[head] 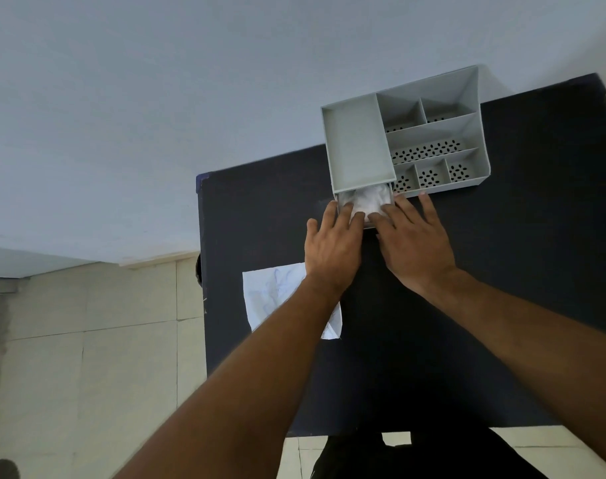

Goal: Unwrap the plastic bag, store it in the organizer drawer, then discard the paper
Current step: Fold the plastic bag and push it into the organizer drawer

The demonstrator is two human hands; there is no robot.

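A grey plastic organizer (432, 133) with several compartments stands on the dark table (501, 271) at its far side. Its drawer (339, 202) is pulled part way out at the organizer's near left corner. A crumpled clear plastic bag (368, 198) lies inside the drawer. My left hand (332, 247) and my right hand (415, 243) rest flat, fingers spread, on the drawer's front edge, fingertips touching the bag. A white sheet of paper (273, 292) with faint blue scribbles lies on the table near its left edge, partly hidden under my left forearm.
The table's left edge (201, 271) drops to a tiled floor (87, 357). A pale wall (156, 98) stands behind the table. Dark clothing of the person (415, 458) shows below the table's near edge.
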